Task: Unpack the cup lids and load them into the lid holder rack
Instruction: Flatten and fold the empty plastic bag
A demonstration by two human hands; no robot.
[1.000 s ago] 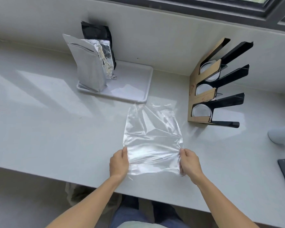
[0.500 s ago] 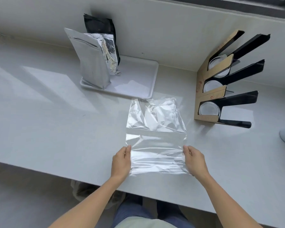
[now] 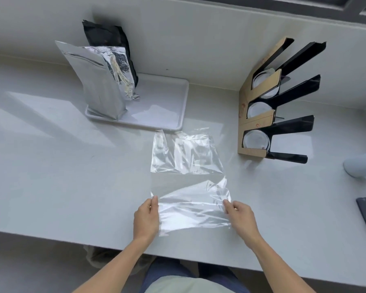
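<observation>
The countertop (image 3: pixel 51 166) carries everything, and your work sits at its near edge. Toward the back wall a white tray (image 3: pixel 167 106) holds a silver foil pouch (image 3: pixel 95 85) with a black pouch (image 3: pixel 106 39) behind it, both clear of your working area. At the back right stands the lid holder rack (image 3: pixel 260 123), its three slots each showing white cup lids (image 3: pixel 256 140); on that evidence the loading step looks finished. The clear plastic bag (image 3: pixel 188 176) lies flat and empty between tray and near edge, spread out, most likely for smoothing or folding before disposal. Your left hand (image 3: pixel 146 218) grasps the bag's near left side, thumb and fingers closed on the film. Your right hand (image 3: pixel 241 216) grasps the near right side in the same pinch, though the transparent film makes the exact finger contact hard to confirm. The two holds, well apart, keep the sheet taut across the near edge.
</observation>
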